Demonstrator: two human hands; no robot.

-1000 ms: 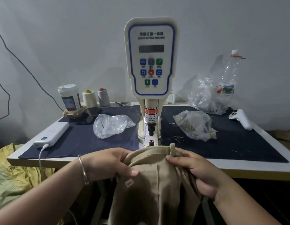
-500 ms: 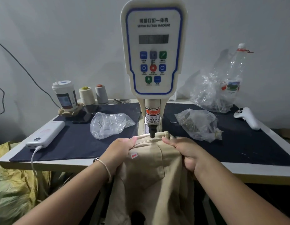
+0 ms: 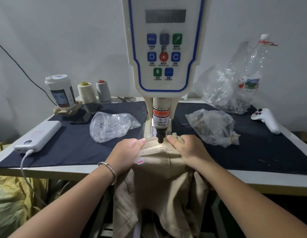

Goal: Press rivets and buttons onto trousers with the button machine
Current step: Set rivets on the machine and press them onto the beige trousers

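Observation:
Beige trousers (image 3: 159, 169) hang over the table's front edge, their waistband lying under the black punch (image 3: 160, 136) of the white button machine (image 3: 164, 48). My left hand (image 3: 127, 152) grips the waistband just left of the punch, thumb on top. On the other side my right hand (image 3: 185, 148) grips the band and a belt loop. The punch tip touches or nearly touches the fabric between my thumbs. The lower die is hidden under the cloth.
A dark mat (image 3: 77, 143) covers the table. Left: a power bank (image 3: 37, 136) with cable, a clear bag (image 3: 111, 126), a cup (image 3: 60, 91), two thread cones (image 3: 94, 91). Right: bags of metal parts (image 3: 213, 126), a plastic bottle (image 3: 250, 71), a white controller (image 3: 268, 119).
Both hands carried the waistband forward from the table's edge onto the machine's die, under the punch. My head came closer to the machine.

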